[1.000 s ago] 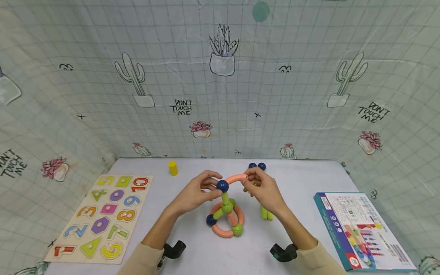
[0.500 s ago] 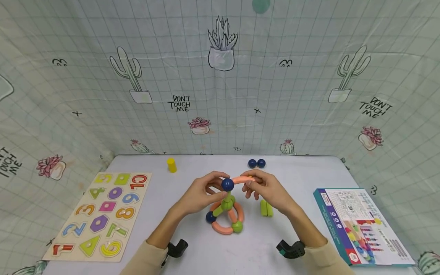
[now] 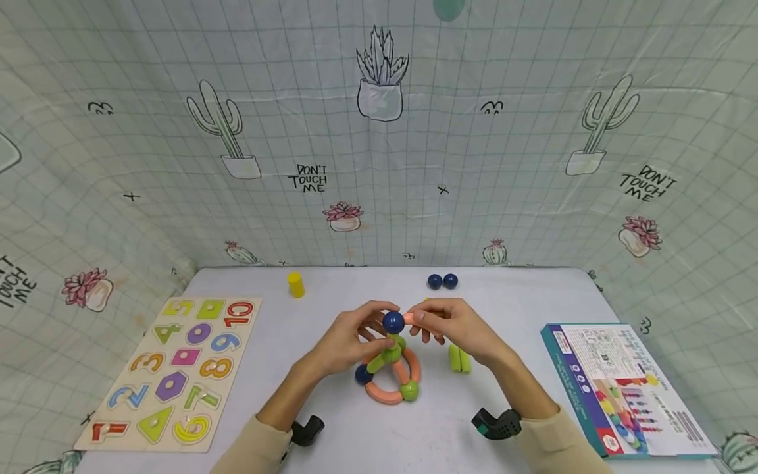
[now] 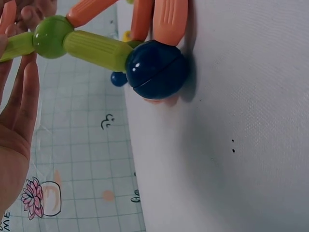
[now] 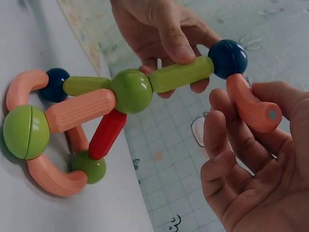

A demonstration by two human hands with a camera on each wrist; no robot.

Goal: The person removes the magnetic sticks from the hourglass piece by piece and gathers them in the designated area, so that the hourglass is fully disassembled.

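A magnetic ball-and-rod model stands on the table, its base ring made of curved orange rods (image 3: pixel 383 394) and balls. From a green ball (image 5: pixel 131 91), an upright green rod (image 5: pixel 181 75) carries a dark blue ball (image 5: pixel 230 59) at the top. My left hand (image 3: pixel 346 339) pinches that green rod, thumb on one side and fingers behind. My right hand (image 3: pixel 458 329) holds a short curved orange rod (image 5: pixel 251 108), one end of which meets the top blue ball. Its free end, with a pale disc, points out between the fingers. A red rod (image 5: pixel 107 135) braces the model below.
Two dark blue balls (image 3: pixel 442 282) lie at the back of the table, and a yellow cylinder (image 3: pixel 296 285) stands back left. Green rods (image 3: pixel 459 359) lie right of the model. A number puzzle board (image 3: pixel 172 375) is at left, a toy box (image 3: pixel 628 388) at right.
The curved orange rod has turned at the top blue ball, from reaching sideways to being mostly covered by my right hand. My left fingers have shifted from the ball toward the green rod below.
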